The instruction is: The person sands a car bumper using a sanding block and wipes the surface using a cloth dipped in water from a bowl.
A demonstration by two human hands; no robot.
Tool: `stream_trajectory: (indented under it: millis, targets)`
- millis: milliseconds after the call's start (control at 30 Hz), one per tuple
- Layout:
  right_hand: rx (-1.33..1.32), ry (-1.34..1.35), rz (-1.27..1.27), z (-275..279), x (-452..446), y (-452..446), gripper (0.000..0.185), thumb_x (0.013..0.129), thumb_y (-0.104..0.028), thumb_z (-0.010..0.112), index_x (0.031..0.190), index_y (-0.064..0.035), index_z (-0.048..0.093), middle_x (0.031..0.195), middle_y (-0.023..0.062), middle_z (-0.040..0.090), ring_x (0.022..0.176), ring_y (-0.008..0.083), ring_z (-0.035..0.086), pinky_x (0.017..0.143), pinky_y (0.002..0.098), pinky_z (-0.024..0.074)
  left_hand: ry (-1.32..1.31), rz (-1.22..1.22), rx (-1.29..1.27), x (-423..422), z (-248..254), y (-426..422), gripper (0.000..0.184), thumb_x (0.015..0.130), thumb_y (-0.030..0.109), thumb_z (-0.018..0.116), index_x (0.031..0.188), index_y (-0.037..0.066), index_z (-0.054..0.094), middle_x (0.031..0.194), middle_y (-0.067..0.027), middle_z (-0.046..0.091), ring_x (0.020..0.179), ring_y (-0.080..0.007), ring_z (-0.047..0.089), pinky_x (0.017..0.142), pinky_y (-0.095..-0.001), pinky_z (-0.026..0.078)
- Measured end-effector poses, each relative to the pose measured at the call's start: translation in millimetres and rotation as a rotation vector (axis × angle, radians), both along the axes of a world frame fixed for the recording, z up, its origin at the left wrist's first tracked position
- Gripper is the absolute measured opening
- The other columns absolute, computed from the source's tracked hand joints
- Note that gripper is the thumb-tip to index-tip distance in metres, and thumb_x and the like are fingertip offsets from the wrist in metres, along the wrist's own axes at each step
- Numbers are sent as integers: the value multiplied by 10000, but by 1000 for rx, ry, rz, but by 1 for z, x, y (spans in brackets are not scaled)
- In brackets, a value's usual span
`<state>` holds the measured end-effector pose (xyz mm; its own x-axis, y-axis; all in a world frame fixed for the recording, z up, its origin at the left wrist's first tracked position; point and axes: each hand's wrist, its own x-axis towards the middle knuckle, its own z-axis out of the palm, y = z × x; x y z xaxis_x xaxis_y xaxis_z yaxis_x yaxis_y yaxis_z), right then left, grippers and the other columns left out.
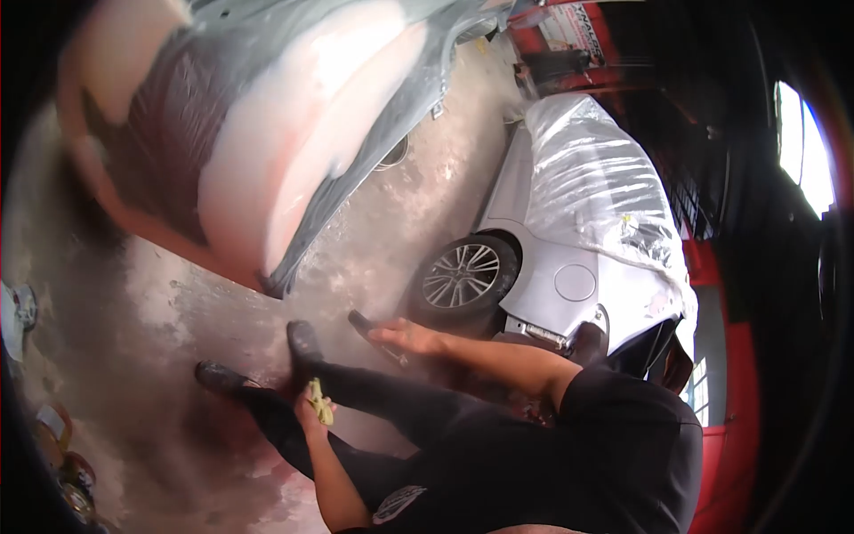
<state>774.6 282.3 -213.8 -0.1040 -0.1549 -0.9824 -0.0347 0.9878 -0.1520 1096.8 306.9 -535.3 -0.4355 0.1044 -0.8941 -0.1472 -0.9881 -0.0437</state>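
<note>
My right hand (405,338) is held out over the floor near the silver car's wheel (461,275). Its fingers are closed around a small dark object (358,320), whose exact kind I cannot make out. Lower down, in front of my dark trousers, my left hand (309,412) is closed on a crumpled yellow-green piece (320,402), perhaps cloth or tape. Neither hand touches a car.
A car body with pale, pinkish patched panels (276,151) and grey sheeting fills the upper left. On the right stands a silver car (534,267), partly wrapped in clear plastic film (596,178). Roll-like items (67,463) lie at the lower left.
</note>
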Motion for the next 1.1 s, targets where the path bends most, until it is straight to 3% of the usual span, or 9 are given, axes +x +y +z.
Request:
stream_trajectory:
  millis: [67, 133, 233, 333, 500, 867, 1033, 1067, 1100]
  targets:
    - [-101, -4, 114, -39, -6, 60, 568, 1101, -311, 554, 1633, -123, 486, 1699, 219, 423, 1429, 476, 522, 1180, 483, 487, -22, 189, 84, -17, -4, -1, 354, 1053, 448, 676, 1243, 150, 683, 1050, -42, 679, 840, -254, 716, 642, -461, 623]
    - [-529, 297, 275, -56, -9, 99, 477, 1110, -466, 553, 1344, -69, 676, 900, 114, 691, 739, 190, 704, 601, 335, 577, -10, 222, 86, -33, -8, 4, 359, 1056, 454, 673, 1254, 155, 681, 1067, -41, 680, 849, -259, 717, 662, -471, 626]
    - [40, 187, -53, -76, -33, 137, 498, 1105, -443, 544, 1417, -70, 652, 918, 144, 726, 652, 207, 725, 586, 333, 611, 20, 238, 56, -48, -7, 8, 366, 1064, 461, 665, 1275, 163, 680, 1107, -40, 681, 871, -271, 720, 705, -490, 628]
    - [-39, 292, 68, -80, -44, 159, 533, 1108, -429, 527, 1501, -80, 615, 890, 145, 746, 596, 216, 720, 621, 353, 641, 38, 250, 35, -53, -12, 10, 377, 1069, 465, 656, 1299, 168, 679, 1144, -40, 683, 898, -287, 725, 740, -509, 625]
    - [87, 299, -9, -80, -43, 145, 553, 1111, -431, 522, 1521, -67, 594, 977, 171, 740, 684, 224, 749, 655, 343, 646, 43, 316, 69, -57, -27, 17, 391, 1076, 473, 634, 1326, 176, 676, 1173, -43, 689, 933, -298, 729, 751, -523, 625]
    - [-397, 260, 106, -25, 7, 95, 477, 1131, -421, 494, 1444, -88, 631, 976, 116, 704, 805, 196, 737, 603, 345, 648, 130, 184, 122, -34, -2, -11, 453, 1076, 516, 605, 1324, 148, 696, 1076, -58, 726, 852, -292, 744, 701, -482, 634]
    - [-9, 218, -278, 3, -6, 118, 634, 1045, -503, 622, 1535, -102, 618, 1143, 157, 724, 853, 223, 742, 613, 344, 657, 276, 106, 68, -15, 68, -42, 489, 1102, 482, 553, 1239, 29, 677, 977, -129, 714, 735, -315, 732, 601, -466, 642]
    - [-84, 178, -189, -35, -18, 165, 700, 845, -157, 860, 1487, -116, 584, 1309, 206, 684, 1106, 399, 729, 795, 437, 668, 283, 91, 39, -16, 89, -50, 465, 1102, 454, 555, 1251, 29, 675, 981, -132, 717, 734, -313, 733, 595, -463, 643]
    - [-75, 192, -227, -27, -20, 167, 729, 794, -176, 899, 1455, -127, 595, 1253, 179, 698, 1125, 402, 717, 835, 445, 671, 291, 1, 11, -21, 113, -65, 452, 1104, 433, 554, 1281, 33, 670, 996, -139, 724, 760, -325, 747, 604, -469, 651]
